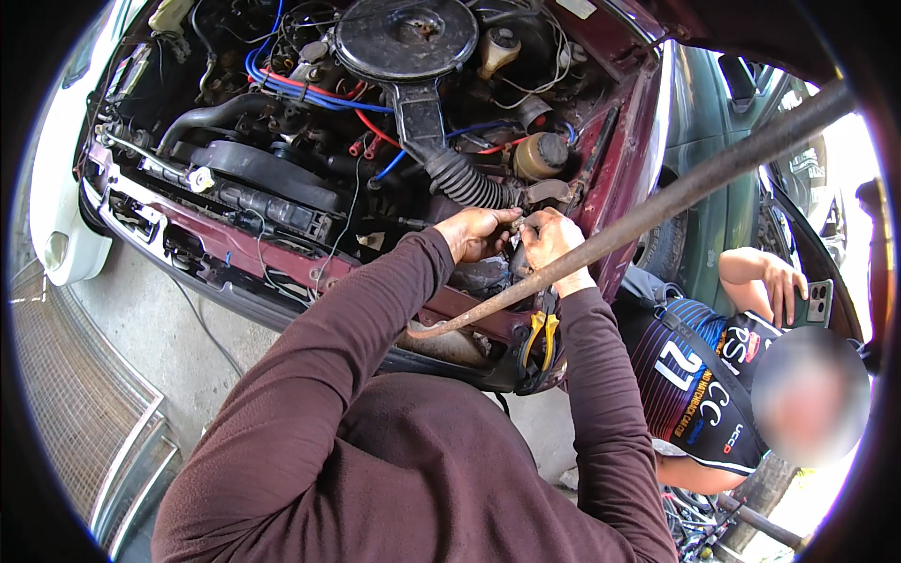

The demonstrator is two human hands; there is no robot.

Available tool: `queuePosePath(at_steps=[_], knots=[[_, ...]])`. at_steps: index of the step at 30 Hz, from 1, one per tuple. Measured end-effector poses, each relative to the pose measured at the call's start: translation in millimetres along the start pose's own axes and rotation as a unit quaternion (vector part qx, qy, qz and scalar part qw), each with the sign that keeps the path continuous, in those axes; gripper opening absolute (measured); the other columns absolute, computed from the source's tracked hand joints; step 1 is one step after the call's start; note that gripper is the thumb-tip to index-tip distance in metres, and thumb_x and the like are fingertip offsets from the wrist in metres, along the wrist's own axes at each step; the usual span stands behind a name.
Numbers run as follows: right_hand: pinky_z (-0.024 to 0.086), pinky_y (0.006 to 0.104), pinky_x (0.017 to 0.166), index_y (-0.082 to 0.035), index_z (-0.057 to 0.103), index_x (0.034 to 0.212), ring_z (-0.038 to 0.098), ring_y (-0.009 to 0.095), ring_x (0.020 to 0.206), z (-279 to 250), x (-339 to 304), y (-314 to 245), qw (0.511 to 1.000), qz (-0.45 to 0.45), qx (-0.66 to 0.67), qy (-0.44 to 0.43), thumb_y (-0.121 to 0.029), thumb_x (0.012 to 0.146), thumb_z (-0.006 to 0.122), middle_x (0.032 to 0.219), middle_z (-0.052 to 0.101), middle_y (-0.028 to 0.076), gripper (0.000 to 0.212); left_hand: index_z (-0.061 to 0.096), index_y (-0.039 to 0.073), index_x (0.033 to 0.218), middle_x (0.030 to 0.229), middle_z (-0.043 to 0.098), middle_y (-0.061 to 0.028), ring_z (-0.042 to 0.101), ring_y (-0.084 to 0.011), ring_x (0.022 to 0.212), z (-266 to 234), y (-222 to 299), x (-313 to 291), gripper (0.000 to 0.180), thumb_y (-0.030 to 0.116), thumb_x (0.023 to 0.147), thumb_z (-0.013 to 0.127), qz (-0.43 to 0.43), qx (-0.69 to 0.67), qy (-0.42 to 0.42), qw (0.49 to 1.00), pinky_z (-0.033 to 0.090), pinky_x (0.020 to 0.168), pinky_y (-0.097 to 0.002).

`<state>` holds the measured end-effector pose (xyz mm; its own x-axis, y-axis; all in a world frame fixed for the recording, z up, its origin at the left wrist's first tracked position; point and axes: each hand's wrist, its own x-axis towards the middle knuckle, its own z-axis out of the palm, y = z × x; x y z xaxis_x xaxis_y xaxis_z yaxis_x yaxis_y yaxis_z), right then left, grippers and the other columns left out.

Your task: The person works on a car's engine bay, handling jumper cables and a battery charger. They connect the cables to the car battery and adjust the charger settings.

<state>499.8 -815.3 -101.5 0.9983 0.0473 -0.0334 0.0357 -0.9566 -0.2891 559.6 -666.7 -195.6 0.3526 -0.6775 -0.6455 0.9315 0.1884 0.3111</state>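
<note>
My left hand and my right hand meet over a small metal part at the right front corner of an open engine bay, both sets of fingers pinched on it. A ribbed black hose runs down to just behind them. Both arms wear maroon sleeves. Yellow-handled pliers rest on the front panel below my right wrist. The rusty hood prop rod crosses diagonally in front of my right hand.
A round black air cleaner, blue and red leads and a radiator fill the bay of the maroon car. At right a person in a dark printed jersey holds a phone. A white car stands left.
</note>
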Motion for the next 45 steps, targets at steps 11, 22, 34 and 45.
queuePosePath(at_steps=[11,22,34,45], knots=[[0.054,0.0448,0.083,-0.001,0.073,0.096,0.069,0.039,0.093,-5,2,9,0.991,-0.003,0.136,0.009,-0.017,0.09,0.069,0.098,0.071,0.017,0.017,0.07,0.015,0.096,0.08,0.065,0.0067,0.056,-0.0056,0.067,3,-1,-1,0.022,0.036,0.103,0.066,0.002,0.01,-0.002,1.0,0.048,0.059,-0.0203],[0.05,0.027,0.072,0.002,0.068,0.104,0.06,0.011,0.076,-50,-37,-17,0.893,0.062,0.405,0.187,-0.006,0.1,0.064,0.084,0.066,0.003,0.01,0.075,0.002,0.11,0.09,0.073,-0.0089,0.067,-0.0188,0.073,-6,19,-109,0.037,0.036,0.095,0.069,0.231,0.34,0.096,0.906,0.053,0.064,-0.0339],[0.053,0.048,0.082,-0.008,0.072,0.103,0.065,0.039,0.097,-26,186,-124,0.912,-0.253,0.182,0.267,-0.011,0.093,0.069,0.101,0.064,0.015,0.011,0.069,-0.003,0.117,0.104,0.075,-0.0145,0.071,-0.0191,0.092,-41,-85,-392,0.029,0.017,0.096,0.07,0.356,0.421,0.385,0.74,0.057,0.083,-0.0339],[0.051,0.0477,0.098,-0.01,0.07,0.123,0.065,0.036,0.114,39,288,-156,0.962,-0.173,0.074,0.197,-0.019,0.092,0.072,0.12,0.07,0.015,0.032,0.069,-0.007,0.116,0.101,0.076,-0.0166,0.073,-0.0213,0.091,-83,-214,-467,0.03,0.014,0.094,0.069,0.223,0.248,0.603,0.724,0.057,0.084,-0.0336]])
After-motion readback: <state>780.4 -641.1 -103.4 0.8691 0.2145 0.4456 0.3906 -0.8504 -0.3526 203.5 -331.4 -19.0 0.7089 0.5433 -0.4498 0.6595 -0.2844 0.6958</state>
